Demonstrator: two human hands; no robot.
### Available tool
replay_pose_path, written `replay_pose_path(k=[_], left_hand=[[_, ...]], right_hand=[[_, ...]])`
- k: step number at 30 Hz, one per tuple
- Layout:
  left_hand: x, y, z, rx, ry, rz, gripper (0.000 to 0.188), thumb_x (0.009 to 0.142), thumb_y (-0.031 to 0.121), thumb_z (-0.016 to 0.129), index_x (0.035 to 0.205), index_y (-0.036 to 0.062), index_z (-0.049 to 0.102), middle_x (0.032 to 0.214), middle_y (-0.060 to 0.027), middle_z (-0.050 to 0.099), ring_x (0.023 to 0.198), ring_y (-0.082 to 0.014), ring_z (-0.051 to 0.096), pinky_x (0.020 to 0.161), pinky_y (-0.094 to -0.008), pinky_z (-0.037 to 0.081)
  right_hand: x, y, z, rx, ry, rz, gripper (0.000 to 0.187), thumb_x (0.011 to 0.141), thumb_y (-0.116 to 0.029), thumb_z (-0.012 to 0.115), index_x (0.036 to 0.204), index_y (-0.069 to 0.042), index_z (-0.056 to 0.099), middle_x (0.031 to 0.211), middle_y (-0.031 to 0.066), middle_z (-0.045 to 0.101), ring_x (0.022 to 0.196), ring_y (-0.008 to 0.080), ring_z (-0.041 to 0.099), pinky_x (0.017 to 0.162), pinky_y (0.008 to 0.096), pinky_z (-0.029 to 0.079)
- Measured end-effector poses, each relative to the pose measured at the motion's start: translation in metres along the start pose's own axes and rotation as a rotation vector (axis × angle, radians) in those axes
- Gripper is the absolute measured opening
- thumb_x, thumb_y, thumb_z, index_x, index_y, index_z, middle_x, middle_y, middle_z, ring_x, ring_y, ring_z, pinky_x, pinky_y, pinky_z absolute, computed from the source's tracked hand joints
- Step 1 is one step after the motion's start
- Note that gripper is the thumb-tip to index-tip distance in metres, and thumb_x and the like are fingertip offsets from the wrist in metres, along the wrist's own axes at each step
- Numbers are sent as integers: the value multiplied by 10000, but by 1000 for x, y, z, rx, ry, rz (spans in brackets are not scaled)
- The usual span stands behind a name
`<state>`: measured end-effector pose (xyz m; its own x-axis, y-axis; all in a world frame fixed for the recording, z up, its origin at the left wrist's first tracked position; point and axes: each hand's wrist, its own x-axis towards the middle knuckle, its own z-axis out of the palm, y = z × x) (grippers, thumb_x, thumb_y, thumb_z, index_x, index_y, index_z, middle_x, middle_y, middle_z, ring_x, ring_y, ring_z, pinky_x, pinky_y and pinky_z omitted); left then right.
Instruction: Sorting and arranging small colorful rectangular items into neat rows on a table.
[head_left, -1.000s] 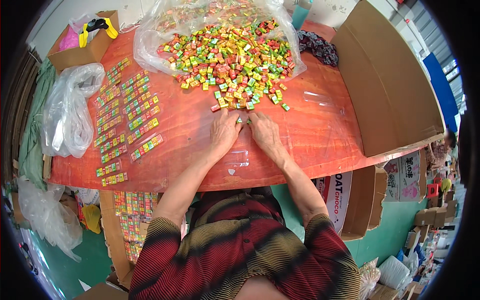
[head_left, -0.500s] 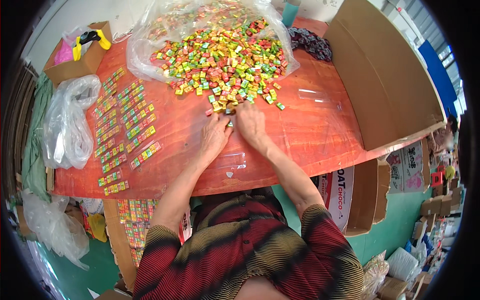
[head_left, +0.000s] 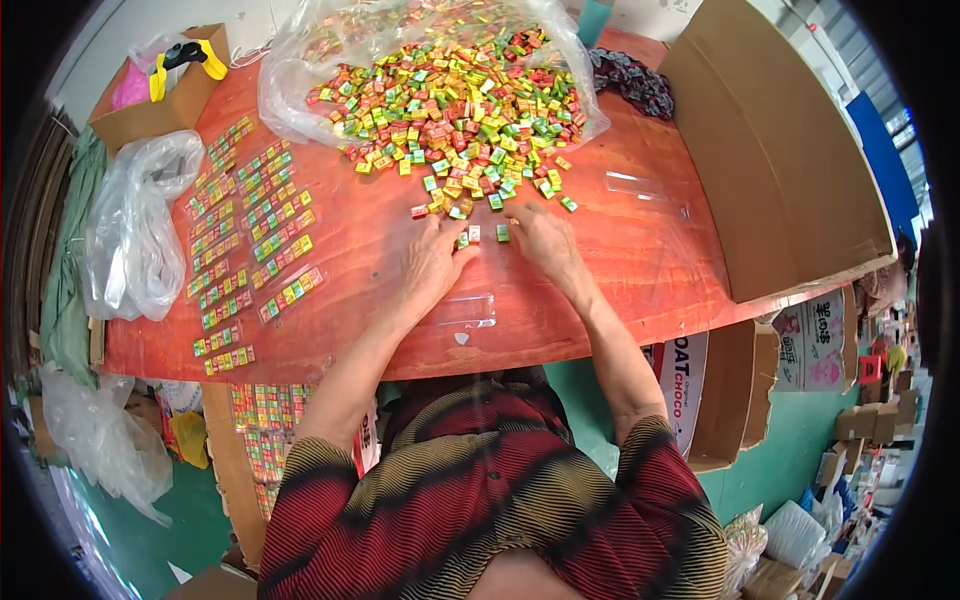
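Observation:
Over the red wooden table, my left hand (head_left: 432,262) has its thumb and fingers around a small green-and-white box (head_left: 463,240); how firmly it grips is hard to tell. A small pale box (head_left: 474,233) stands right beside it. My right hand (head_left: 545,243) lies a little to the right, fingers slightly bent and apart, with nothing visible in them. A small green box (head_left: 503,233) sits just left of its fingers. Beyond both hands spreads a heap of small red, yellow and green boxes (head_left: 450,130), spilling from a large clear plastic bag (head_left: 285,105).
Clear trays filled with small boxes (head_left: 280,235) stand in rows at left. A clear empty tray (head_left: 460,311) lies near the front edge, another clear tray (head_left: 636,185) at right. A tall cardboard box (head_left: 780,150) borders the right side; a crumpled plastic bag (head_left: 145,230) lies far left.
My hands, close together at the heap's near edge before, have moved apart, the right one going right. Small boxes now show between them. The whole view has shifted slightly.

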<state>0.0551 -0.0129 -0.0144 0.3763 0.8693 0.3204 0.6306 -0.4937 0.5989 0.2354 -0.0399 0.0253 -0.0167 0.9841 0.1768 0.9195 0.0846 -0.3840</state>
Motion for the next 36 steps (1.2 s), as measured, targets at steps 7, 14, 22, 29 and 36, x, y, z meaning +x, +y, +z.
replay_pose_path(k=[7,14,22,29,36], left_hand=[[5,9,-4,93,-69,-5,386,686,231,700,1047,125,618,976,-118,510,819,-307,561,687,-408,460],[6,10,-6,100,-102,-39,369,695,239,693,1037,117,623,940,-127,503,796,-318,557,668,-416,456],[10,8,-1,83,-96,29,318,708,238,685,996,111,639,876,-127,500,776,-300,561,648,-404,455],[10,10,-4,65,-108,36,310,700,226,692,987,120,644,885,-119,505,774,-295,563,659,-399,460],[8,10,-2,98,-76,27,304,702,216,690,985,115,643,906,-121,506,799,-298,562,667,-405,460]], right_hand=[[4,-16,28,6,22,-164,199,732,-102,590,929,-73,585,856,155,553,757,330,590,628,437,474],[-5,2,9,107,76,-178,226,697,-83,614,917,-47,576,922,140,553,836,328,576,672,421,471],[-3,6,14,174,73,-130,264,708,-19,549,966,-63,587,937,132,566,877,323,564,701,409,464],[1,40,11,80,41,-234,247,748,-29,490,971,-60,592,941,122,584,867,314,575,707,391,472],[-10,6,21,-310,-1,-61,99,782,-98,514,790,-14,565,801,164,577,686,304,608,541,381,488]])
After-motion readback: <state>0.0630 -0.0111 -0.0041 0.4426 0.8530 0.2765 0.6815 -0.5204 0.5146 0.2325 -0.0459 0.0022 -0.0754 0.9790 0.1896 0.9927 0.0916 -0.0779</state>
